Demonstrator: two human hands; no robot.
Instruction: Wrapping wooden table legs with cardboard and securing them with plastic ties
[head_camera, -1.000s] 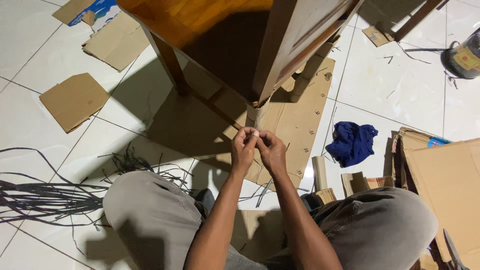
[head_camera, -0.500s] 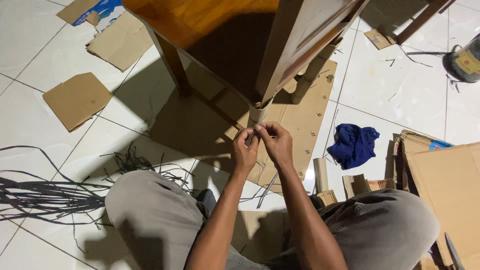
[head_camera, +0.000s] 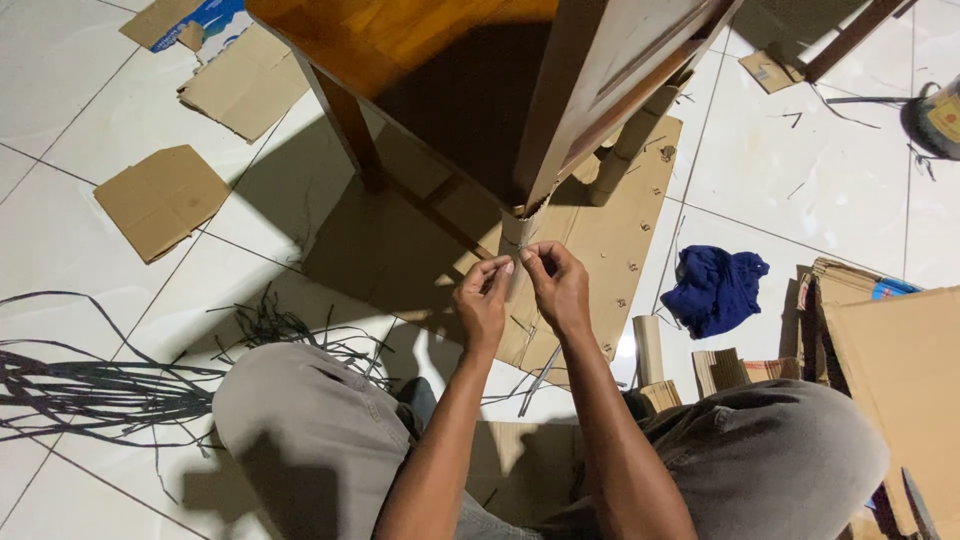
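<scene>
A wooden table (head_camera: 440, 50) stands on the tiled floor in front of me. Its nearest leg (head_camera: 517, 232) is wrapped in brown cardboard. My left hand (head_camera: 482, 300) and my right hand (head_camera: 558, 285) meet just below that leg's lower end, fingertips pinched close together on the wrapping or a thin strip there; what exactly they pinch is too small to tell. A large flat cardboard sheet (head_camera: 600, 235) lies under the table and my hands. My knees in grey trousers frame the bottom of the view.
Dark strapping strips (head_camera: 110, 385) spread over the floor at left. Cardboard pieces (head_camera: 160, 200) lie at upper left. A blue cloth (head_camera: 712, 288) is at right, beside cardboard rolls (head_camera: 648, 350) and a big carton (head_camera: 900, 380). A second wrapped leg (head_camera: 625, 150) stands behind.
Both hands have moved up slightly toward the wrapped leg and their fingertips have spread a little apart. The view has shifted a bit.
</scene>
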